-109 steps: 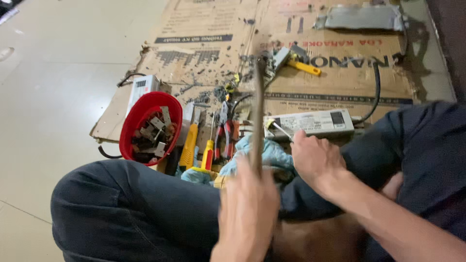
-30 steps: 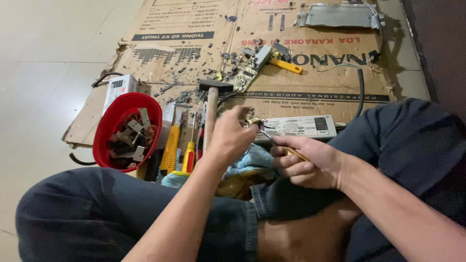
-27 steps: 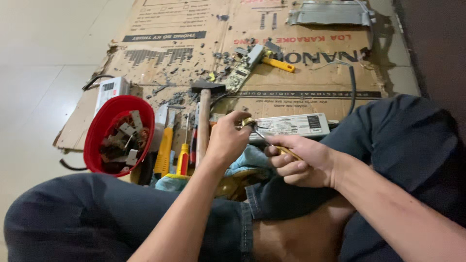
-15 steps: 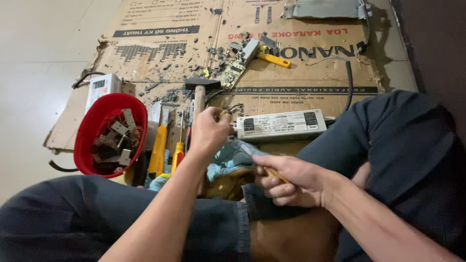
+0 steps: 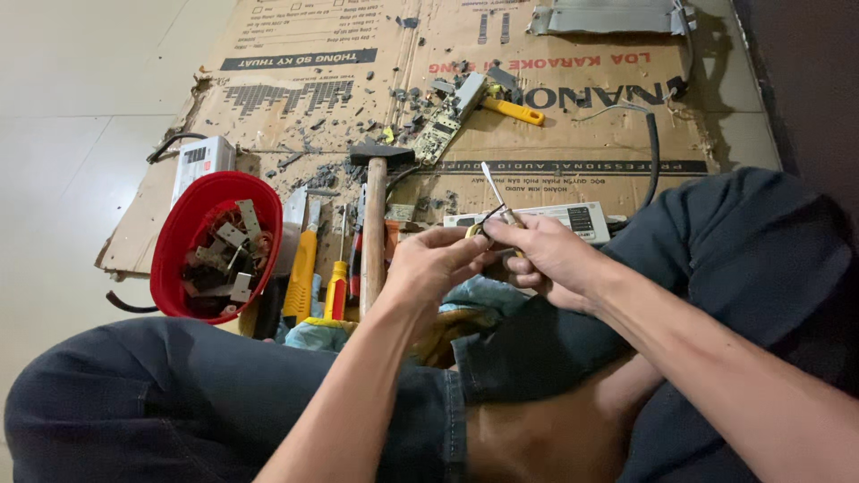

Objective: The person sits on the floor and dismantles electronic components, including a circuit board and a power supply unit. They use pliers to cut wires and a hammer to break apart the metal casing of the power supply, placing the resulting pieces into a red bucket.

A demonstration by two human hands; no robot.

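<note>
The left hand (image 5: 434, 261) pinches a small dark-and-yellow part (image 5: 478, 230) between thumb and fingertips; what the part is cannot be told. The right hand (image 5: 546, 255) is clenched around a thin tool (image 5: 495, 190), whose pale shaft rises toward 11 o'clock from the fist while its lower end meets the part. Both hands touch at the part, held above the lap.

At 12 o'clock from the hands, just beyond them, a long white module (image 5: 573, 217) lies on the cardboard sheet (image 5: 295, 98). At 9 o'clock a hammer (image 5: 376, 224) lies with its wooden handle pointing toward the person, head at the far end. Beside it, further toward 9 o'clock, lie a yellow screwdriver (image 5: 336, 284) and a yellow utility knife (image 5: 301, 273). A red bowl (image 5: 179, 241) holding metal pieces stands at the 9 o'clock edge. A circuit board (image 5: 438, 134) and dark debris lie at 12 o'clock, well apart.

Hazards, as judged:
- The tool may slip off the small part and jab the left fingertips, since these sit directly beside the contact point
- The part may spring out of the pinch and drop among the debris or into the folds of cloth below
- Excess levering may crack the part
</note>
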